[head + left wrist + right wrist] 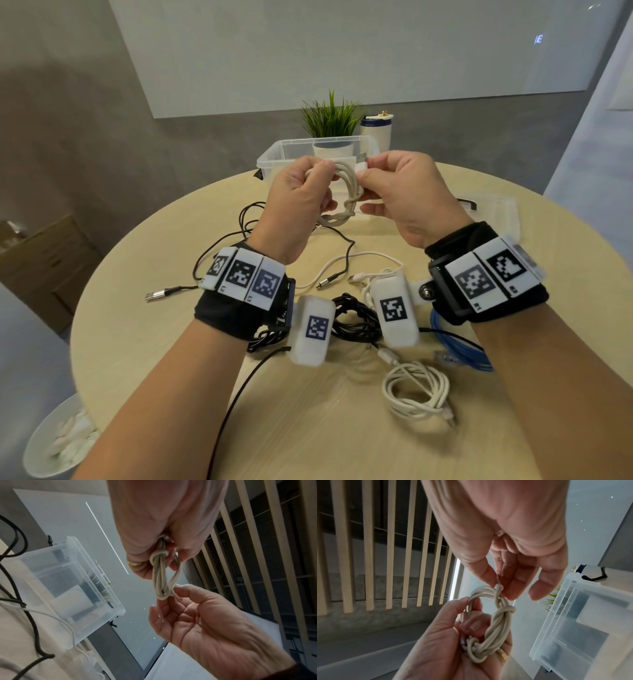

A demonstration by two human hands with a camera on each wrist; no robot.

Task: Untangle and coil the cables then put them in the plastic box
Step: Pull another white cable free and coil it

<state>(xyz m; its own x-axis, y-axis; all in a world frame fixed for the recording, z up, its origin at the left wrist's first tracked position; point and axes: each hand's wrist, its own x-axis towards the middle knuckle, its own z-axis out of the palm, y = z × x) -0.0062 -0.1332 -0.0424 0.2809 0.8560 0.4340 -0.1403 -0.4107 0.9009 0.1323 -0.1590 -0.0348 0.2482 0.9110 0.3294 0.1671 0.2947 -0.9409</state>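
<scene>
A beige cable [346, 192], wound into a small knotted coil, is held up in the air between both hands. My left hand [318, 171] curls its fingers round one side of the coil [498, 628]. With thumb and forefinger, my right hand [366, 174] pinches the white plug end [499, 588] at the top of the coil [163, 577]. The clear plastic box [270, 157] stands open just behind the hands, at the far edge of the round table [137, 308]. In the left wrist view the box [96, 566] lies to the left of the left hand [154, 527].
Loose cables lie below my wrists: a black tangle [356, 318], a white coil [416, 394], a blue cable [459, 346], a white USB lead [342, 270] and a thin black lead [219, 250]. The box lid [496, 212] lies at the right. A potted plant [330, 116] and tumbler [375, 132] stand behind the box.
</scene>
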